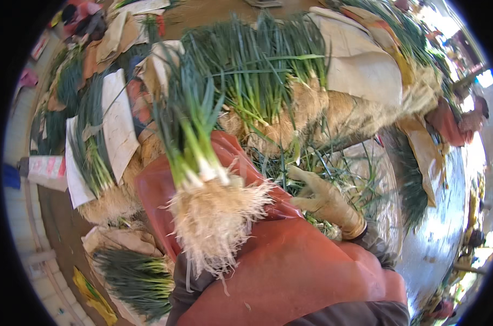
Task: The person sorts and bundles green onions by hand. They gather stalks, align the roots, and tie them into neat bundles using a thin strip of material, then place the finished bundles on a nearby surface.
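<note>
A bunch of green onions [201, 163] with long green leaves, white stems and a big tangle of pale roots [218, 220] is raised over the red apron [287, 269]. My left hand is hidden behind this bunch; its dark sleeve [189, 273] runs up under the roots. My right hand [330, 199], in a tan glove, is to the right of the apron with thumb and fingers apart and nothing in it. Beneath and beyond it lie loose green leaves and trimmings [336, 163].
A long row of green onions [246, 69] with roots towards me lies ahead, partly under a beige sheet [360, 61]. More bunches lie at the left [96, 163] and lower left [136, 273]. A plastic sheet [429, 236] is at the right. Other people are at upper left [81, 20] and right [454, 122].
</note>
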Demonstrator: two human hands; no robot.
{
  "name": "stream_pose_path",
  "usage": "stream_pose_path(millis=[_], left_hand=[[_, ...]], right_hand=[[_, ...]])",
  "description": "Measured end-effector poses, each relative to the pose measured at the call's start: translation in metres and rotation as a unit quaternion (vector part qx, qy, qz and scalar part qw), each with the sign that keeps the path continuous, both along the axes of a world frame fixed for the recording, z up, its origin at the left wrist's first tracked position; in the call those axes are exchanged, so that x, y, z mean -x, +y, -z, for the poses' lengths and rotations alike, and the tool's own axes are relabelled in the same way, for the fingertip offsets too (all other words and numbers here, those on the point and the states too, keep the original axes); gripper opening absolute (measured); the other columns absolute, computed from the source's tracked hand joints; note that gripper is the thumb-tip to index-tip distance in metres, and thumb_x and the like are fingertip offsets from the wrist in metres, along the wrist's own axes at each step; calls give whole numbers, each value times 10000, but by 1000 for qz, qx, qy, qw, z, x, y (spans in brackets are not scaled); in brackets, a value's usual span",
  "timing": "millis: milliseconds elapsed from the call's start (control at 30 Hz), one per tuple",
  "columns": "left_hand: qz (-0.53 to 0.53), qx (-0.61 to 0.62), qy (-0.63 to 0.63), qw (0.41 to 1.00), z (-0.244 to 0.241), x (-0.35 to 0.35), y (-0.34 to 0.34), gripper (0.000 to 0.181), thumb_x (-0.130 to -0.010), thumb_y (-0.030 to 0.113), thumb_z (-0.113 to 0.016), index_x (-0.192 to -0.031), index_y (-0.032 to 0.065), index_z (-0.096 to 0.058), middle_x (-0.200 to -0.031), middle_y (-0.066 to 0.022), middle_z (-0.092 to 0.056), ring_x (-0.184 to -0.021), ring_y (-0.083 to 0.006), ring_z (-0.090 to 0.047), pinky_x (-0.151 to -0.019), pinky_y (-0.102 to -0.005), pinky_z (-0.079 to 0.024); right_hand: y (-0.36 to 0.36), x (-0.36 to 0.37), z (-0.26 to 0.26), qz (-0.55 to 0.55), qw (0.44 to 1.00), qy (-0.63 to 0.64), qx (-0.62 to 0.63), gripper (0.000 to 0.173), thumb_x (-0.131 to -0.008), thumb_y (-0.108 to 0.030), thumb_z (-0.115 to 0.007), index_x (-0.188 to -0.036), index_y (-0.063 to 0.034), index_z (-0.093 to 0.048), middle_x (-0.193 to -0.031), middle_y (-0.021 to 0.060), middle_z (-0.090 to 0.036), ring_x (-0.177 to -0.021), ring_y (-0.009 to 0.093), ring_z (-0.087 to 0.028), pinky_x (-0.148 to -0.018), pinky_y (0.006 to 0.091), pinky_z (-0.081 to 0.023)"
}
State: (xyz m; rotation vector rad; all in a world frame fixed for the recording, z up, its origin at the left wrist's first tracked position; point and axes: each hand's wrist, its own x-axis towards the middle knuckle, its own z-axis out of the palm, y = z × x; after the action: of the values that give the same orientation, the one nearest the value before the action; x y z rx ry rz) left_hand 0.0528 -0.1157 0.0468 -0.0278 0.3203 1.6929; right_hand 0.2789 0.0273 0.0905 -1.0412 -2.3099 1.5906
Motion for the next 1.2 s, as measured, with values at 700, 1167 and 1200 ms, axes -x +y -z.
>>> stream_pose_path(millis=[700, 1167, 1200], left_hand=[[-27, -239, -34, 970, -49, -41, -100, 485, -769, 161, -734, -1203, 32, -562, -1049, -101, -659, -921, -169, -630, -828, -329, -514], [-347, 698, 442, 443, 77, 86, -460, 388, -843, 169, -656, -1178, -15, -588, -1119, -143, -623, -997, -212, -613, -862, -341, -496], [-313, 743, 437, 398, 122, 84, -466, 385, -848, 173, -652, -1179, -13, -589, -1129, -145, -619, -1006, -214, -609, -868, -342, -492]], right_hand=[[-85, 197, -35, -187, 864, 133, 449, 874, -811, -613, -582, -1396, -10, -340, -1303, 216, -488, -1116, 338, -554, -898, 456, -528], [-166, 278, 11, -570, 743, -31, 349, 337, -971, -325, -510, -1055, -25, -641, -728, 18, -603, -553, 59, -506, -559, 215, -437], [-146, 269, 18, -511, 771, 4, 381, 297, -981, -269, -501, -1085, -26, -638, -827, 47, -643, -637, 71, -554, -620, 221, -465]])
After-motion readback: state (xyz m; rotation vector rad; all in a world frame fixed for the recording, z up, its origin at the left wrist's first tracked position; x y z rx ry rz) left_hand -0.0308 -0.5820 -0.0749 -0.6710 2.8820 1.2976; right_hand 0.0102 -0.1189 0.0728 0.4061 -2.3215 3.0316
